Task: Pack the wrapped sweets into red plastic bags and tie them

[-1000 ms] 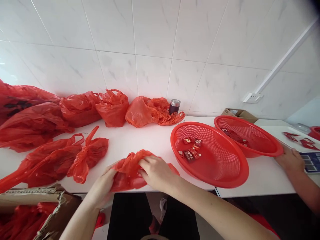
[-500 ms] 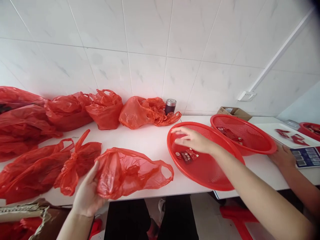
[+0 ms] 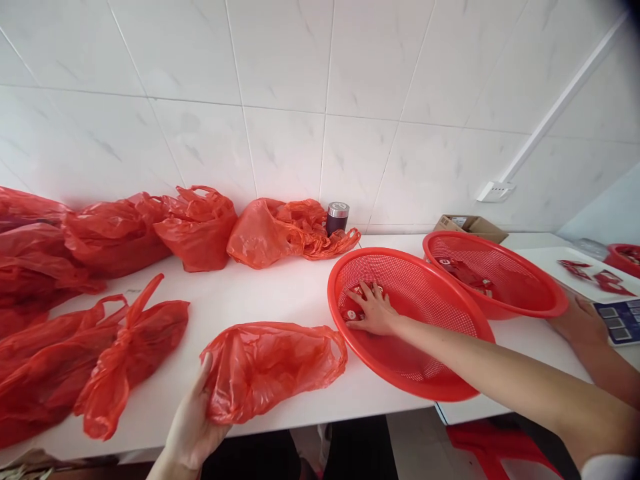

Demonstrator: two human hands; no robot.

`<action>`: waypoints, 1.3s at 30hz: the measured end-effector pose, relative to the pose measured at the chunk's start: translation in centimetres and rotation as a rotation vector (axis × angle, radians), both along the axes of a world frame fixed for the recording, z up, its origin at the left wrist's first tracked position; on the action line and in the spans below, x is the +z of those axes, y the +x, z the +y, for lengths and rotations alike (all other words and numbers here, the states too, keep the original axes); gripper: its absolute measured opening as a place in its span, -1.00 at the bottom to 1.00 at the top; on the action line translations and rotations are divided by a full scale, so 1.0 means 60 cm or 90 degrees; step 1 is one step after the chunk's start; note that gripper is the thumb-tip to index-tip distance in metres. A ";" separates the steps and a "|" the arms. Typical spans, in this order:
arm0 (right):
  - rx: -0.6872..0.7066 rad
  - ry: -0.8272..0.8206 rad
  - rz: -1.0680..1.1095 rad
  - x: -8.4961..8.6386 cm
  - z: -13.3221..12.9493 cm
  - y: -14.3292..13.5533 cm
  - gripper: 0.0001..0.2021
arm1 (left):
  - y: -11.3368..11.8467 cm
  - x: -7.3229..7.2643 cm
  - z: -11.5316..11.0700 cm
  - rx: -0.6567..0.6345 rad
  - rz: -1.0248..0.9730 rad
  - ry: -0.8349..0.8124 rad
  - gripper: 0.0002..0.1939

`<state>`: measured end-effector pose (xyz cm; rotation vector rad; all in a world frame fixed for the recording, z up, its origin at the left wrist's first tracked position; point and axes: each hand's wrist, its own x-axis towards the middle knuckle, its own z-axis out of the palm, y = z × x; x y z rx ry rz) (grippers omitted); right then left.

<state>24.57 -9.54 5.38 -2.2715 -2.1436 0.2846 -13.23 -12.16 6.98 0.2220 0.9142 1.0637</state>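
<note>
My left hand grips the left end of a red plastic bag, thumb on top and the other fingers beneath it. The bag lies on its side at the table's front edge. Inside the nearer red basket, my right hand reaches down with its fingers spread. Small red packets lie under and beside those fingers, partly covered by them.
A second red basket with red packets stands behind, a person's hand at its rim. Filled red bags line the wall and the left side. A dark jar, a cardboard box and a scale also stand there.
My right hand has lowered from above the basket onto the packets, fingers spreading. My left hand and the bag sit slightly lower in view, and the bag's handle loop no longer shows open.
</note>
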 end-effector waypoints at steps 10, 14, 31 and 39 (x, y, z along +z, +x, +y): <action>0.057 0.122 -0.047 0.018 0.033 0.015 -0.67 | 0.020 0.000 -0.010 -0.028 -0.127 0.010 -0.57; 0.007 0.164 0.025 0.064 0.054 0.036 -0.77 | 0.020 -0.009 -0.005 -0.022 -0.094 -0.011 -0.65; 0.034 0.275 0.511 -0.011 -0.029 -0.391 -0.82 | 0.047 -0.020 -0.021 -0.013 0.091 0.064 -0.65; 0.145 0.005 0.206 0.057 0.034 -0.361 -0.71 | 0.011 0.060 -0.054 0.079 0.255 0.150 -0.62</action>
